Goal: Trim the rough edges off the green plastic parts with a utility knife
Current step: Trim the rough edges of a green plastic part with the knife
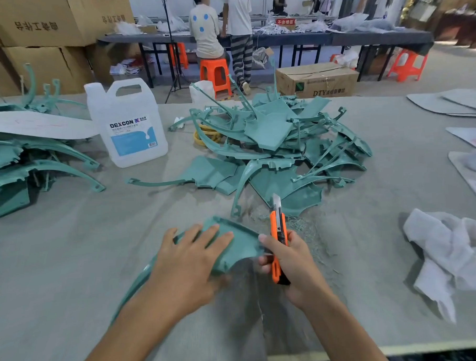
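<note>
Right now the left hand (191,253) presses flat on the green part (239,243); the right hand (292,262) grips the knife (278,233), whose blade could slip toward those near fingers.

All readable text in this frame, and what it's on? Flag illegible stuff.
"DEXCON": label on the white jug; smaller print below is too small to read.
"DTY": side of the cardboard box; the characters after it are blurred.
"不合格区": red sign on the far table.
Stacked cartons, top left: upside-down characters, unreadable.
</note>
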### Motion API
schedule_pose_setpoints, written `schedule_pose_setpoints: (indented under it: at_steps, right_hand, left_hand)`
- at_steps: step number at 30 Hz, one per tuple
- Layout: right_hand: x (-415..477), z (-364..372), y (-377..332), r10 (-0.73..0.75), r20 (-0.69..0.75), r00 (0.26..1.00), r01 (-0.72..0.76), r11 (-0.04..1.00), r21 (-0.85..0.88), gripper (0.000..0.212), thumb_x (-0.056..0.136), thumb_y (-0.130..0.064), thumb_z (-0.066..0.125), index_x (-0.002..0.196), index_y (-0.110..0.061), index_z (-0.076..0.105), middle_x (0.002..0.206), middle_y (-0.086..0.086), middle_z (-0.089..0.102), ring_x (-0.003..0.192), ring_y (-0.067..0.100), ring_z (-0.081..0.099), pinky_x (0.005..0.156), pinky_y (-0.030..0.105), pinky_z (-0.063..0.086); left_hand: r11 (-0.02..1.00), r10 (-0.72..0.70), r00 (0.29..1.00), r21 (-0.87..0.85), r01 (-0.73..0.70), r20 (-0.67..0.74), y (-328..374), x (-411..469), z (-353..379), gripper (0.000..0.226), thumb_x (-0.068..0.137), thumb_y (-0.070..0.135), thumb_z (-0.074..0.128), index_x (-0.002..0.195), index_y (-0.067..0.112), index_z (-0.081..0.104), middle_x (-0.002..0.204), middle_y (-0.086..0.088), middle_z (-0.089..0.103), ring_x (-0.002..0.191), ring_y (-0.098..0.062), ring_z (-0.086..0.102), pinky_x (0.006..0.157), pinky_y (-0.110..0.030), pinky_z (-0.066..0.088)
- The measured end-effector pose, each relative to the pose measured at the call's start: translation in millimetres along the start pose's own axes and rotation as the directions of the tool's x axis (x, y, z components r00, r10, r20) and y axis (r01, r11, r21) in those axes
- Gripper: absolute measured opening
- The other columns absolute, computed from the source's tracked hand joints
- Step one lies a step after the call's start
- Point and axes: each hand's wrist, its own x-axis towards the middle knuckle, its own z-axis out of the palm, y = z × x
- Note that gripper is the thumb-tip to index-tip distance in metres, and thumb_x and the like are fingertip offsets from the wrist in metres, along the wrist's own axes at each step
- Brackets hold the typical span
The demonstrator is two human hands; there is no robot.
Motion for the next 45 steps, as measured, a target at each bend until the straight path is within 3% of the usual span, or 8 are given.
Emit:
schedule_pose_setpoints:
  at_steps: [4, 9, 12, 24, 29, 35, 41, 45]
  right_hand:
    - [-14.0, -20.4, -8.3, -0.124, 0.066, 0.99, 0.139, 0.938, -0.318, 0.02, 0.099, -0.039, 0.062, 0.109, -0.023, 0.057, 0.081, 0.005, 0.073, 0.048, 0.021, 0.058, 0.041, 0.029, 0.045]
    - [-37.3, -44.1, -5.6, -0.205, 0.193, 0.96, 0.277, 0.81, -0.518, 0.016, 0.096, -0.052, 0.056, 0.11, -0.048, 0.064, 0.07, 0.002, 0.065, 0.043, 0.021, 0.057, 0.038, 0.028, 0.044]
    - [-46.4, -49.3, -4.0, -0.2, 0.246, 0.949, 0.309, 0.757, -0.576, 0.036, 0.088, -0.064, 0.054, 0.122, -0.053, 0.061, 0.069, 0.0, 0.064, 0.045, 0.018, 0.058, 0.04, 0.028, 0.047]
    - [-52.6, -56.3, -16.2, -0.144, 0.31, 0.94, 0.329, 0.623, -0.71, 0.035, 0.092, -0.065, 0.049, 0.126, -0.057, 0.057, 0.065, -0.004, 0.063, 0.044, 0.013, 0.059, 0.039, 0.027, 0.047]
    - [-43.5, -75.7, -28.7, -0.157, 0.177, 0.972, 0.226, 0.394, -0.891, 0.026, 0.102, -0.047, 0.049, 0.108, -0.03, 0.068, 0.057, -0.001, 0.058, 0.044, 0.017, 0.059, 0.044, 0.042, 0.054]
    - [-61.3, -58.0, -33.7, -0.225, 0.242, 0.944, 0.329, 0.584, -0.742, 0.034, 0.089, -0.069, 0.048, 0.119, -0.057, 0.06, 0.066, -0.005, 0.065, 0.043, 0.014, 0.061, 0.037, 0.029, 0.048]
    - [-56.1, -59.1, -26.7, -0.184, 0.198, 0.963, 0.263, 0.461, -0.848, 0.025, 0.099, -0.053, 0.048, 0.113, -0.039, 0.063, 0.067, -0.009, 0.065, 0.043, 0.014, 0.06, 0.041, 0.039, 0.055]
    - [-65.6, -58.5, -22.5, -0.248, 0.192, 0.95, 0.303, 0.569, -0.764, 0.027, 0.089, -0.071, 0.046, 0.112, -0.061, 0.056, 0.072, -0.006, 0.067, 0.048, 0.014, 0.063, 0.041, 0.029, 0.053]
  left_hand:
    - [0.965, -0.093, 0.994, -0.251, 0.076, -0.055, -25.3, 13.8, -7.6, 0.038, 0.102, 0.055, 0.036, 0.136, 0.051, 0.051, 0.128, 0.017, 0.065, 0.116, -0.018, 0.06, 0.09, -0.033, 0.047]
    - [0.936, -0.083, 0.996, -0.341, 0.088, 0.029, -36.9, 19.7, -7.2, 0.028, 0.104, 0.051, 0.033, 0.125, 0.05, 0.053, 0.1, 0.007, 0.073, 0.098, -0.028, 0.065, 0.082, -0.04, 0.053]
    - [0.932, -0.087, 0.996, -0.351, 0.088, 0.018, -35.2, 18.1, -6.3, 0.032, 0.104, 0.052, 0.033, 0.129, 0.053, 0.052, 0.101, 0.005, 0.074, 0.097, -0.028, 0.066, 0.082, -0.039, 0.053]
    - [0.951, -0.059, 0.998, -0.305, 0.053, -0.011, -29.8, 12.0, -5.5, 0.035, 0.104, 0.049, 0.032, 0.126, 0.042, 0.058, 0.096, 0.006, 0.073, 0.088, -0.025, 0.065, 0.079, -0.039, 0.051]
    - [0.905, -0.098, 0.994, -0.419, 0.069, -0.048, -39.5, 8.3, 0.2, 0.037, 0.103, 0.049, 0.039, 0.134, 0.046, 0.058, 0.122, 0.013, 0.071, 0.111, -0.022, 0.065, 0.087, -0.033, 0.049]
    - [0.921, -0.055, 0.995, -0.389, 0.016, -0.089, -37.8, 11.7, 4.1, 0.03, 0.102, 0.05, 0.039, 0.127, 0.052, 0.056, 0.1, 0.008, 0.074, 0.092, -0.025, 0.067, 0.073, -0.037, 0.052]
    - [0.886, -0.037, 0.991, -0.463, -0.029, -0.132, -39.4, 5.5, 5.5, 0.024, 0.103, 0.043, 0.046, 0.125, 0.051, 0.047, 0.106, 0.011, 0.073, 0.096, -0.024, 0.067, 0.078, -0.04, 0.054]
    - [0.834, -0.108, 0.99, -0.55, 0.038, -0.095, -38.0, 3.0, 13.7, 0.026, 0.093, 0.037, 0.065, 0.114, 0.036, 0.05, 0.106, 0.017, 0.068, 0.099, -0.017, 0.064, 0.085, -0.038, 0.049]
